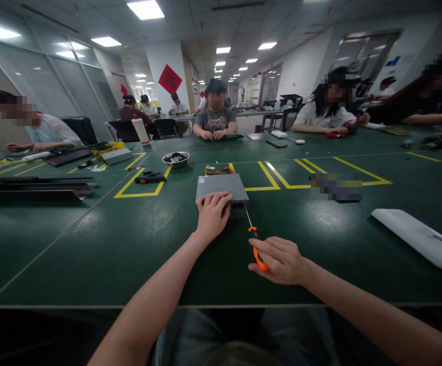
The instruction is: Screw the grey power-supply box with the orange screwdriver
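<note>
A grey metal computer power supply [224,184] lies on the green table in front of me, its bundle of coloured wires [221,170] at the far side. My left hand [213,213] holds it from the near side, fingers over the top near the front edge. In my right hand [280,259] is a screwdriver [258,254] with an orange and black handle. Its thin shaft points up and away from me, the tip at the near right corner of the power supply. Whether the tip sits in a screw is too small to tell.
A metal bowl [176,159] with small dark parts stands beyond, at left. Near it lies a black and red tool [150,179]. Long dark metal strips [34,189] lie far left; a white casing [421,239] lies at right. Several people sit around the table.
</note>
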Available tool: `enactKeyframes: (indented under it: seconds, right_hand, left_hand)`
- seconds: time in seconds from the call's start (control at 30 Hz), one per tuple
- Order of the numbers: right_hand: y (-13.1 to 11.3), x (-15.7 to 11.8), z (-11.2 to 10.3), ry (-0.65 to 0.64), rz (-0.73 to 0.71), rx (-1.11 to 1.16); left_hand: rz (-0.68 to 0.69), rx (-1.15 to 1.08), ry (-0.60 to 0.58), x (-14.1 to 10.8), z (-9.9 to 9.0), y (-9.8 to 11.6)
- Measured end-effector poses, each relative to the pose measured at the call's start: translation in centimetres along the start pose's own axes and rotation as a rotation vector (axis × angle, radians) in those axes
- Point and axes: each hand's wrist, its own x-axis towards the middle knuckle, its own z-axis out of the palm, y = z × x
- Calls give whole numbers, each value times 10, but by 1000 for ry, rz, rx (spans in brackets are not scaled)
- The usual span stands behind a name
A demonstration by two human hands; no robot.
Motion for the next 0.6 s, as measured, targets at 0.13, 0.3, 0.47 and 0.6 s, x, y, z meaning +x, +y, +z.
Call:
enactKeyframes:
  seconds: [0.13,0.3,0.47,0.6]
  right_hand:
    - [0,-2,-3,-81,-11,-68]
    - [-1,2,-4,-57,-8,-90]
    - [1,0,-2,-28,-61,-181]
    - [4,-4,-3,13,-44,-226]
  left_hand:
    - [0,9,-4,0,0,0]
    - [6,25,-6,0,-1,0]
    - [8,19,-8,0,-1,0]
    - [9,16,-6,0,0,0]
